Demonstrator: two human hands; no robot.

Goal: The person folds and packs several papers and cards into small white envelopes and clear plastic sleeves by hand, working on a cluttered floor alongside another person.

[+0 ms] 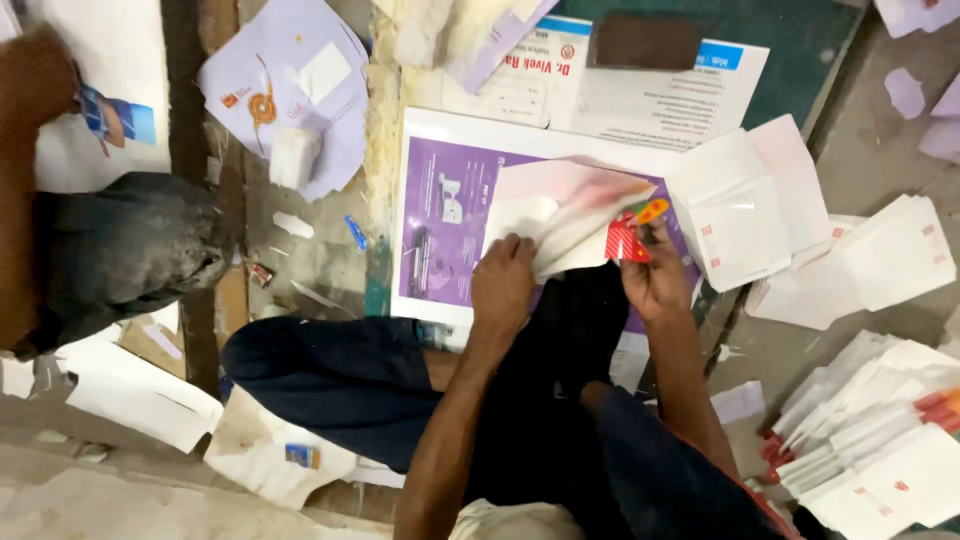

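Purple-and-white printed sheet (440, 215) at centre, white blue-cornered printed sheet (660, 95) above it, white red-marked envelopes (745, 210) right of it, fanned envelope stack (870, 440) lower right, lilac envelope (290, 90) upper left.

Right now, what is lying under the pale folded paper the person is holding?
Under the pale folded paper, held by the left hand and right hand, lies a purple printed sheet with white margins. The part directly beneath the paper and hands is covered.
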